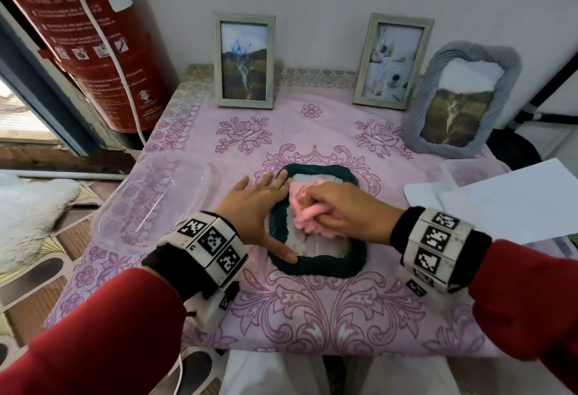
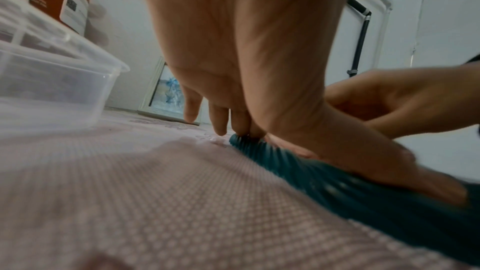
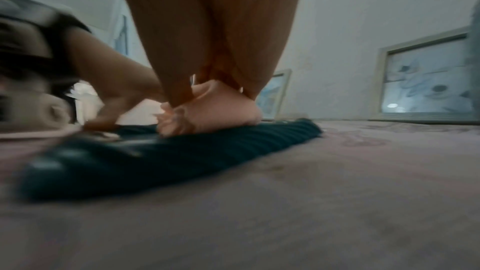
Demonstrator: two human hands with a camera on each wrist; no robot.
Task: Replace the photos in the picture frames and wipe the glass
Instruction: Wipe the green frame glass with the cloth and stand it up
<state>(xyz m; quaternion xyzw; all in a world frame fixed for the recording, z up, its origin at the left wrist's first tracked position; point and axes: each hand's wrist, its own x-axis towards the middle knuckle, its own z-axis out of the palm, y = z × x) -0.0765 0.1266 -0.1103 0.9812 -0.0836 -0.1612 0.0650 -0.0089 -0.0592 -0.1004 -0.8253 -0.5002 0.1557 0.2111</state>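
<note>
Head view: a dark green frame lay flat at the middle of the counter, which was covered by a pink floral cloth. The left hand lay with straight fingers across the frame's left edge, the thumb on the lower left corner, pressing it down. The right hand was curled round a pink cloth and held it against the glass inside the frame. Two pale wooden frames and a grey ribbed frame stood upright along the back edge by the wall. A clear plastic container sat to the left of the green frame, white paper sheets to the right, and a red fire extinguisher stood beyond the counter's left corner.

Left wrist view: the left hand rested on the ribbed green frame, fingertips on its far end. The right hand appeared beyond it, and the clear container stood at left.

Right wrist view: blurred. The right hand gripped the pink cloth, which bore on the green frame. The left hand touched the frame at left.
</note>
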